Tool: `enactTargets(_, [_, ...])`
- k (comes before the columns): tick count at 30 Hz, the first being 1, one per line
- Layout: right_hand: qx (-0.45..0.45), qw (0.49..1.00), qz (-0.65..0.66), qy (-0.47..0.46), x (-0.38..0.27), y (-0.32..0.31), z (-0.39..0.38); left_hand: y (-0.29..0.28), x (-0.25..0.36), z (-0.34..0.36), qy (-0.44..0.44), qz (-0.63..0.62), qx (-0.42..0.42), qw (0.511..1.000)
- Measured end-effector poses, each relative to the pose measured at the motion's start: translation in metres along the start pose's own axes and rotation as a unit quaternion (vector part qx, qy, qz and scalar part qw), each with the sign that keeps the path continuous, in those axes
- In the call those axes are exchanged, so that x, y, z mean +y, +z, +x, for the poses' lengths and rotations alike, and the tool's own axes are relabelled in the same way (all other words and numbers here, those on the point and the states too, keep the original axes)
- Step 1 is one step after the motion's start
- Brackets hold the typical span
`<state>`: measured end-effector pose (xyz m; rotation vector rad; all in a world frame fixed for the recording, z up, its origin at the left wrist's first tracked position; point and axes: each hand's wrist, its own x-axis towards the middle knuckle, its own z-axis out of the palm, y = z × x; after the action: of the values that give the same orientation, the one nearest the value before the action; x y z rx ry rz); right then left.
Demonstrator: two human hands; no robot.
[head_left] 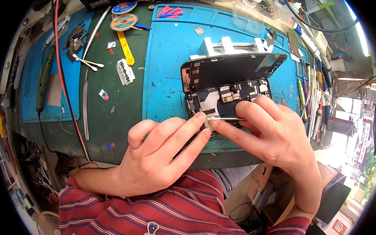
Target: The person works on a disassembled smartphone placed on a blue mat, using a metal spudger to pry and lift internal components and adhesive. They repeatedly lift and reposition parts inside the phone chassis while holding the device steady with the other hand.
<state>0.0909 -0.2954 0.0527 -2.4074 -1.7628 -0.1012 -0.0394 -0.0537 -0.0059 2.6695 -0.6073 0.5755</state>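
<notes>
Fingertips of both hands meet at the centre of the frame, over the lower part of an opened phone (222,98). The right hand (274,137) pinches a thin pair of tweezers (227,118) between thumb and forefinger; the tool lies almost level and points to the left. The left hand (157,153) has its fingers closed on a small pale piece (209,123) at the tips of the tweezers; what this piece is, I cannot tell. Both hands cover the lower half of the phone body.

The phone lies on a blue work mat (168,75) at the centre right of the frame. Its dark screen panel (235,71) is lifted and leans back against a white holder (227,46) just behind it. Inside the open body, small connectors and metal plates are visible.

To the left of the blue mat, on a dark green mat (117,115), lie a razor blade (125,72), two cotton swabs (87,63), a long metal tweezer (85,109) and a yellow strip (126,49). Two spools (124,16) are in the upper left, and some pink picks (170,12) lie at the top edge of the blue mat. A red cable (65,84) runs down the left side. A row of tools (310,101) stands at the right edge of the mat. At the bottom of the frame a red striped shirt (172,212) is seen.
</notes>
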Motion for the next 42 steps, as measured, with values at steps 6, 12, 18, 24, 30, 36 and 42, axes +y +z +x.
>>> enactTargets(6, [0.005, 1.0, -0.007, 0.001, 0.001, 0.003, 0.001, 0.001, 0.0, 0.0, 0.0, 0.004, 0.002, 1.0])
enactTargets(12, [0.008, 1.0, -0.01, 0.002, 0.001, 0.003, 0.001, 0.0, 0.0, 0.0, -0.001, 0.004, -0.001, 1.0])
enactTargets(18, [0.008, 1.0, -0.01, 0.011, 0.001, 0.003, 0.003, 0.0, 0.0, -0.001, -0.001, 0.008, -0.002, 1.0])
enactTargets(24, [0.009, 1.0, -0.004, 0.014, 0.001, 0.003, 0.004, 0.0, 0.0, -0.001, 0.0, 0.007, -0.001, 1.0])
enactTargets(30, [-0.001, 1.0, 0.018, 0.017, 0.0, -0.001, 0.005, 0.0, 0.0, 0.0, -0.009, 0.013, 0.008, 1.0])
enactTargets(36, [-0.008, 0.997, 0.068, 0.035, 0.0, -0.004, 0.011, 0.005, -0.002, -0.002, 0.011, 0.026, 0.032, 0.999])
enactTargets(42, [-0.006, 0.993, 0.104, 0.052, -0.002, -0.002, 0.012, 0.005, -0.001, -0.004, 0.002, 0.034, 0.04, 0.999])
